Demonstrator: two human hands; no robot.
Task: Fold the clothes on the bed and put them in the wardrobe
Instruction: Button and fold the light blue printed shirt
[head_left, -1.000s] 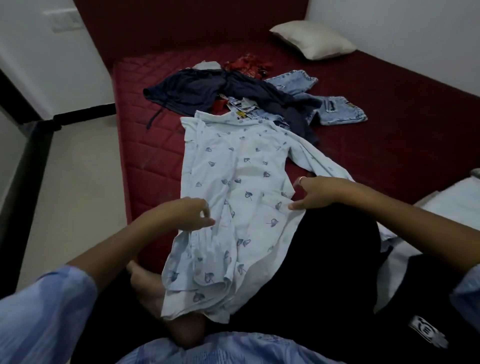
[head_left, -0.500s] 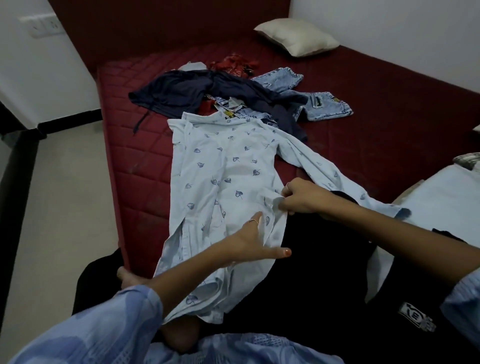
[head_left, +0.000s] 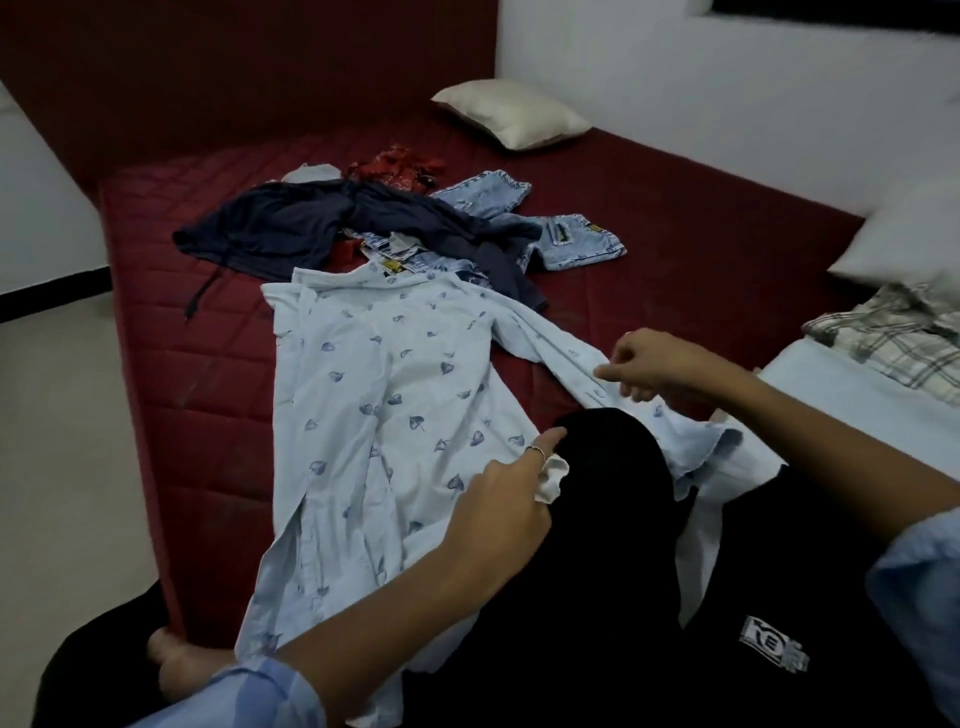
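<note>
A pale blue printed shirt (head_left: 384, 400) lies spread face down on the dark red mattress (head_left: 701, 218), its hem over my lap. My left hand (head_left: 504, 493) holds a bunched bit of the shirt's right edge, index finger stretched out along it. My right hand (head_left: 654, 371) pinches the shirt's right sleeve, which runs out toward the right. Beyond the collar lie a navy garment (head_left: 291, 228), light denim jeans (head_left: 561, 234) and a red patterned cloth (head_left: 400, 166) in a loose pile.
A cream pillow (head_left: 511, 114) sits at the head of the bed. At the right are a white pillow (head_left: 914, 234), a plaid cloth (head_left: 883, 332) and a folded white piece (head_left: 852, 410). My black trousers (head_left: 597, 597) cover the near bed. Pale floor (head_left: 62, 467) lies left.
My right hand has moved rightward from the shirt's side edge onto the sleeve. My left hand now holds the shirt's edge. The camera has swung to the right.
</note>
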